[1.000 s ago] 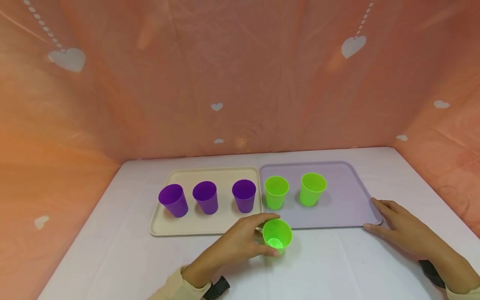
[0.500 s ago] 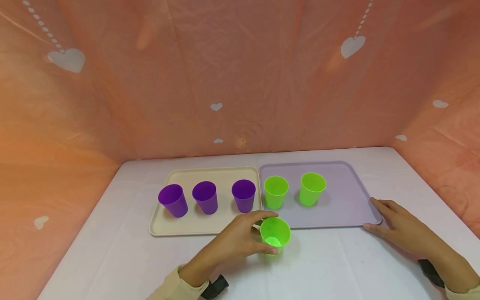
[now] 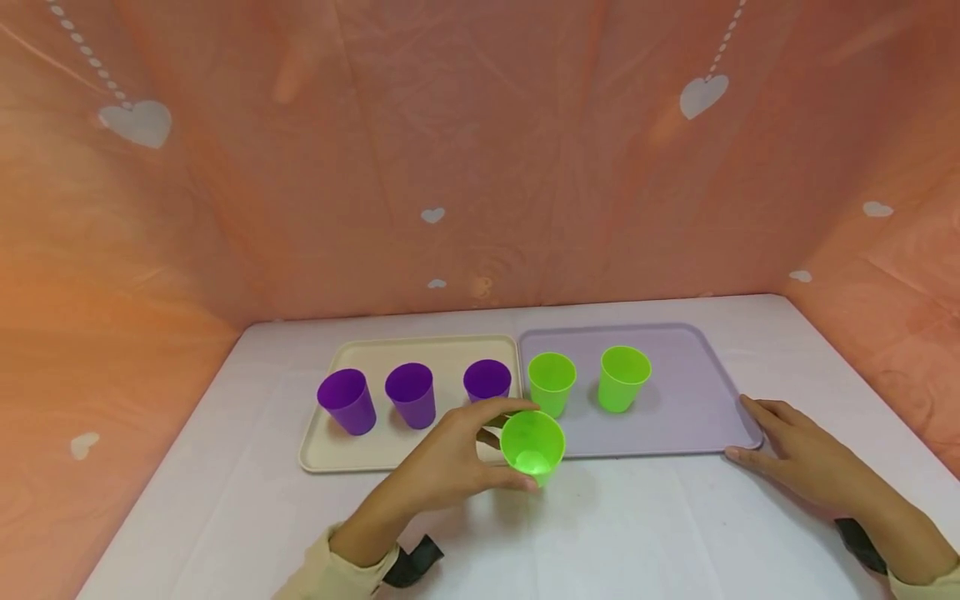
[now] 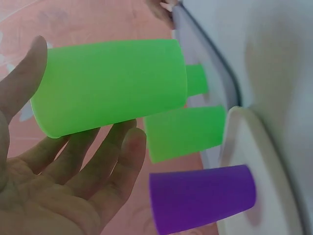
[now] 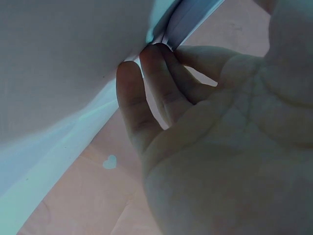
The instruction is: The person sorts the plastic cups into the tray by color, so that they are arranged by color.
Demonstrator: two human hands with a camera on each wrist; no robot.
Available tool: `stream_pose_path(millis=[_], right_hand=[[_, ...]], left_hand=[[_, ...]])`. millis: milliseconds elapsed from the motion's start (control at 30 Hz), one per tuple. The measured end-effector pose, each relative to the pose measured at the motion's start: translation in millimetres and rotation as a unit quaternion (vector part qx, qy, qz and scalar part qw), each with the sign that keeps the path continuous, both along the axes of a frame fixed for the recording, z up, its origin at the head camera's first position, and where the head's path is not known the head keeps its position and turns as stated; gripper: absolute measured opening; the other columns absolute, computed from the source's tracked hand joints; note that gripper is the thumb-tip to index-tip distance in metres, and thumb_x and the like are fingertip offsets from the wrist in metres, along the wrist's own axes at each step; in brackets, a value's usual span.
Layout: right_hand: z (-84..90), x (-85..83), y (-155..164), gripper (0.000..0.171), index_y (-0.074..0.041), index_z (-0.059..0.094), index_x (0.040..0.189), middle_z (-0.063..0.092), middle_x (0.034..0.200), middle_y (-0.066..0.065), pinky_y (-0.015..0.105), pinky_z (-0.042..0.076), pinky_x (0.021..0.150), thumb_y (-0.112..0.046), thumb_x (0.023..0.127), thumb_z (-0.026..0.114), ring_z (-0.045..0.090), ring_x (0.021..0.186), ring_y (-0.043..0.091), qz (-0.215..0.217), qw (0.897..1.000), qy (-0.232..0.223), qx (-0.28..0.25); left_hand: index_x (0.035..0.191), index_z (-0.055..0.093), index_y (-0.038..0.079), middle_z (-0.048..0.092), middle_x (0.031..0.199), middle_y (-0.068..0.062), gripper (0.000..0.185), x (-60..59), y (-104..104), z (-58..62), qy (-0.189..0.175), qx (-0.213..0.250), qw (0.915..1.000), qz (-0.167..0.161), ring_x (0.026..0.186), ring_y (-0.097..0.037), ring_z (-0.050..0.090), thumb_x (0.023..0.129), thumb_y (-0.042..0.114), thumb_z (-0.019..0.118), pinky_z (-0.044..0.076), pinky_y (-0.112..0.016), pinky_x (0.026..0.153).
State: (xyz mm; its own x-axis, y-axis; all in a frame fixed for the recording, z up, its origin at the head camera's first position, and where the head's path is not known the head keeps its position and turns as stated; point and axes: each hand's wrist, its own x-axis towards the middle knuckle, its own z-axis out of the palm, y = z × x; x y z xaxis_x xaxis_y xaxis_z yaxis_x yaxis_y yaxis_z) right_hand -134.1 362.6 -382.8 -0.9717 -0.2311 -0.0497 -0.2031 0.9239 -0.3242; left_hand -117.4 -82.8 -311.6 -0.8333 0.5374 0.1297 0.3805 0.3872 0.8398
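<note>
My left hand (image 3: 461, 458) holds a green cup (image 3: 533, 450) by its sides, thumb on the near side and fingers on the far side. In the left wrist view this cup (image 4: 112, 85) is off the table, its mouth toward the palm side. Behind it on the lilac tray (image 3: 690, 400) stand two more green cups (image 3: 552, 382) (image 3: 624, 379). My right hand (image 3: 806, 458) rests at that tray's front right corner, its fingers touching the edge; the right wrist view shows the extended fingers (image 5: 132, 93) against it.
On the cream tray (image 3: 360, 458), to the left, stand three purple cups (image 3: 348, 404) (image 3: 412, 396) (image 3: 486, 379), the rightmost partly hidden by the left hand. Both trays lie side by side on a white-covered table (image 3: 637, 533). An orange curtain (image 3: 480, 167) with pale hearts surrounds it.
My left hand has raised the green cup from the table and moved it slightly left, over the trays' front edge. The right hand stays at the tray corner.
</note>
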Motion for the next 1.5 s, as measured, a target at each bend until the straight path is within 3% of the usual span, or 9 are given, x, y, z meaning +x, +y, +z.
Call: stream_pose_path(millis=[400, 733, 1100, 1500], right_hand=[[0.1, -1.4, 0.7, 0.094, 0.007, 0.026, 0.153, 0.036, 0.144, 0.035, 0.075, 0.036, 0.095, -0.051, 0.091, 0.067, 0.038, 0.128, 0.057, 0.001, 1.0, -0.001, -0.003], [-0.1, 0.6, 0.1, 0.093, 0.008, 0.027, 0.152, 0.037, 0.143, 0.035, 0.075, 0.036, 0.095, -0.051, 0.091, 0.066, 0.039, 0.127, 0.057, -0.001, 1.0, -0.001, -0.005], [0.3, 2.6, -2.2, 0.09, 0.008, 0.028, 0.152, 0.038, 0.143, 0.033, 0.074, 0.037, 0.095, -0.049, 0.092, 0.066, 0.039, 0.128, 0.055, -0.001, 1.0, 0.011, -0.007], [0.2, 1.3, -1.7, 0.092, 0.009, 0.03, 0.151, 0.04, 0.142, 0.033, 0.073, 0.038, 0.094, -0.052, 0.092, 0.064, 0.042, 0.127, 0.055, 0.0, 1.0, 0.015, -0.004]], left_hand=[[0.136, 0.059, 0.019, 0.07, 0.115, 0.0, 0.074, 3.4, -9.1, 16.1, 0.039, 0.0, 0.9991, 0.018, 0.102, -0.016, 0.065, 0.07, 0.027, 0.091, 0.057, -0.032, 0.091], [0.135, 0.06, 0.019, 0.069, 0.112, 0.001, 0.072, 1.3, -3.4, 18.2, 0.02, 0.0, 0.9993, 0.032, 0.099, -0.017, 0.065, 0.07, 0.026, 0.091, 0.056, -0.028, 0.09], [0.135, 0.06, 0.019, 0.067, 0.115, 0.003, 0.069, -15.4, 31.6, 25.6, 0.005, 0.019, 0.9993, 0.032, 0.102, -0.015, 0.063, 0.072, 0.023, 0.09, 0.058, -0.032, 0.089], [0.133, 0.061, 0.023, 0.068, 0.119, 0.006, 0.066, -35.7, 77.9, 26.5, -0.035, 0.056, 0.9971, 0.036, 0.098, -0.008, 0.064, 0.074, 0.025, 0.089, 0.055, -0.02, 0.086]])
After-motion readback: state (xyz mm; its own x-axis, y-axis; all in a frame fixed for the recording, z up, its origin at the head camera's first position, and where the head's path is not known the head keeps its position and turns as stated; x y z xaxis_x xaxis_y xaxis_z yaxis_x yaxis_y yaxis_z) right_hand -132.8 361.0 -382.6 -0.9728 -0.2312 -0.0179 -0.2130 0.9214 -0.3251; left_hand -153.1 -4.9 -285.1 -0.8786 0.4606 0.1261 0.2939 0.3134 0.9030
